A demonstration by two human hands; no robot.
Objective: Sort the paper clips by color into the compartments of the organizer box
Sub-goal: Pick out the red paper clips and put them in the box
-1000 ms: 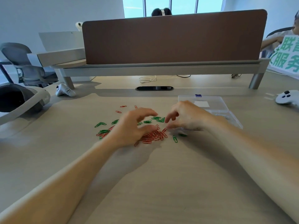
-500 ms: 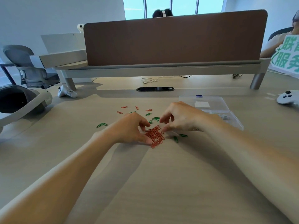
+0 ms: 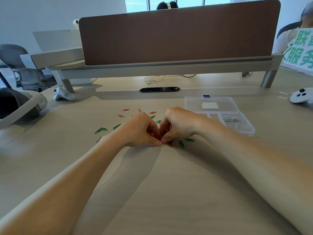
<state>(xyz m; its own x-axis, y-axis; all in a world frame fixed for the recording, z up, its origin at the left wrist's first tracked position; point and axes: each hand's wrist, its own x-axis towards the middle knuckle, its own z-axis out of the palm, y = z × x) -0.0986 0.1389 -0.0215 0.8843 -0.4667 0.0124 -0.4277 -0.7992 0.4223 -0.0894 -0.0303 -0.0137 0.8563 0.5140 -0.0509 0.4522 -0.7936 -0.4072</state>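
Grip: the left hand [image 3: 142, 131] and right hand [image 3: 179, 124] curl toward each other with fingertips meeting on the table [image 3: 152, 184], cupped round a bunch of red clips [image 3: 158, 135]. Only a sliver of red shows between them.
Around the hands: green clips [image 3: 101, 130] lie scattered on both sides, two of them just beside the right hand. Stray red clips [image 3: 125, 109] lie beyond the knuckles.
Box: the organizer box [image 3: 223, 101] stands open near the right wrist. One compartment holds pale clips [image 3: 230, 118]; the others I cannot make out.
Done: apparently only the pale colour is boxed.
Left: the cupped reds are not yet in a compartment. The stray reds and every green clip also remain, so most of the sorting is ahead.
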